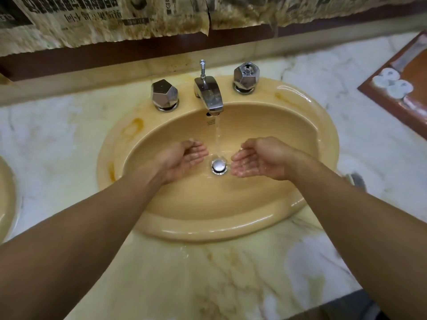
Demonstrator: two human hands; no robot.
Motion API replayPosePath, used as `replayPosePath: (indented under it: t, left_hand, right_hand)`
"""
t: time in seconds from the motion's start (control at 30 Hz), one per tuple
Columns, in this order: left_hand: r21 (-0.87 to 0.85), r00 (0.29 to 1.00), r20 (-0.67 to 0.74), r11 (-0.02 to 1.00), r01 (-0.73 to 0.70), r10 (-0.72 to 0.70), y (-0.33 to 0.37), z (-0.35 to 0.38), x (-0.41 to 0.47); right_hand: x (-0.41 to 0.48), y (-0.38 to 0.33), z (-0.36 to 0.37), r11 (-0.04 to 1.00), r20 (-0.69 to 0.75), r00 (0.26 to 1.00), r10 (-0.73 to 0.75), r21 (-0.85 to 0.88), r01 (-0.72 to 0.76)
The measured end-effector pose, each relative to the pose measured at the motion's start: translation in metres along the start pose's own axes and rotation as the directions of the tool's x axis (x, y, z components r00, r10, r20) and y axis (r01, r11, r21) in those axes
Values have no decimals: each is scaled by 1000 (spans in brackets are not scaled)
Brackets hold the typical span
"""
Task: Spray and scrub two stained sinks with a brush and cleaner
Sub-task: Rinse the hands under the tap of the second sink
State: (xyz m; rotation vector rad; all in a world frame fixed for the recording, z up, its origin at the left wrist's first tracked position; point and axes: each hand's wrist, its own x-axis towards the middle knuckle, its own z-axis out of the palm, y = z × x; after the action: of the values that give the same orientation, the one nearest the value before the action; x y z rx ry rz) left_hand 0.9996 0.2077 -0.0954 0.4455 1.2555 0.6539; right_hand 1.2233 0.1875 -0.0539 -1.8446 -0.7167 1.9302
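A beige oval sink (231,211) fills the middle of the view, with orange stains on its left rim. Water runs from the chrome tap (209,94) down onto the drain plug (219,166). My left hand (184,158) is cupped, palm up, just left of the stream and holds nothing. On the other side of the stream my right hand (256,159) is cupped the same way, wet and empty. No brush or cleaner bottle is in view.
Two faceted chrome knobs, the left knob (164,94) and the right knob (246,76), flank the tap. A second beige sink's rim (7,197) shows at the left edge. Wet marble counter (208,273) surrounds the basin. A brown tray (402,88) sits at the back right. Stained newspaper hangs on the wall.
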Motion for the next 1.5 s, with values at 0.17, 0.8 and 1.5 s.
replayPosePath:
  t: [0.17,0.8,1.5]
  left_hand:
    - [-225,993,22,967,119,-117,38,37,14]
    - [140,831,389,917,373,-398,48,35,-1]
    - [196,664,576,869,454,-477,15,104,-14]
  right_hand:
    - [1,26,-51,998,-434,900,-37,-67,9]
    - [33,48,-45,-304,68,996,64,-949,84]
    - [24,30,-72,-590,37,980,-197,-802,-89]
